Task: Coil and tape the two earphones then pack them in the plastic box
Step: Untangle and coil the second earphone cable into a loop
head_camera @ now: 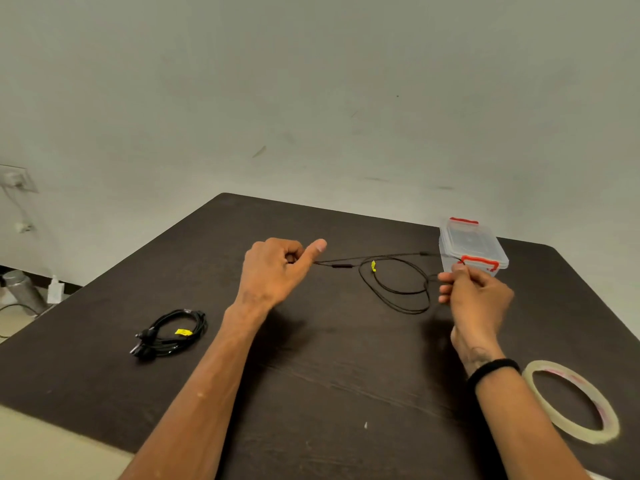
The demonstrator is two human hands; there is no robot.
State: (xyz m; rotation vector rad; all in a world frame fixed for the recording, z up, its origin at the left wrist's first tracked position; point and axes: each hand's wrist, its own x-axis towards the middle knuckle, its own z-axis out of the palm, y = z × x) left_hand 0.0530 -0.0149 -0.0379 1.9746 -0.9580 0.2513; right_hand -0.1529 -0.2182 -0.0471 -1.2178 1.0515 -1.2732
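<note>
A black earphone cable (394, 289) stretches between my two hands above the dark table, with loose loops and a small yellow tag hanging by my right hand. My left hand (277, 268) is closed on one end, thumb pointing out. The other end is pinched in the fingers of my right hand (474, 296), just in front of the plastic box. A second black earphone (173, 332) lies coiled with a yellow tag at the table's left. The clear plastic box (471, 244), lid closed with red clips, stands at the far right. A roll of clear tape (571, 400) lies flat near right.
The dark brown table (311, 393) has its far corner near the pale wall, and its left edge runs diagonally. On the floor at the left stand a metal bottle (20, 289) and a small white bottle (55, 289).
</note>
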